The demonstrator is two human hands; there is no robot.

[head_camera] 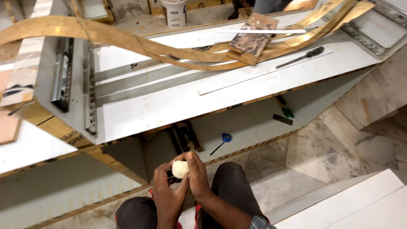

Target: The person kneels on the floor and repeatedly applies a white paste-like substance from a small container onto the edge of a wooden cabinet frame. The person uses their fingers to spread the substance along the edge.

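Both hands meet low in the head view, at about 6 o'clock, over the person's dark-trousered knees. The left hand [166,193] and the right hand [198,178] close together on a small cream-white lump [180,168], rounded and a little taller than wide, its long axis near upright. The left fingers [163,169] curl around it from 9 o'clock; the right fingers [193,160] press on it from 3 o'clock and over its top, so the lump sits pinched between the two hands, neither one clearly nearer. What the lump is made of is hard to tell (putty, wax or a wad of cloth would all look like this), and its lower half is hidden behind the palms.

Just above the hands, at 12 o'clock, a white cabinet panel [178,101] lies flat like a tabletop, with metal drawer slides [63,76] at its 9 o'clock end. Bent strips of thin plywood [127,40] arch across it, a screwdriver [300,57] lies toward 2 o'clock, and a small blue-headed tool [224,139] rests on the lower board near the hands. A white bucket [174,12] is cut off by the top edge.
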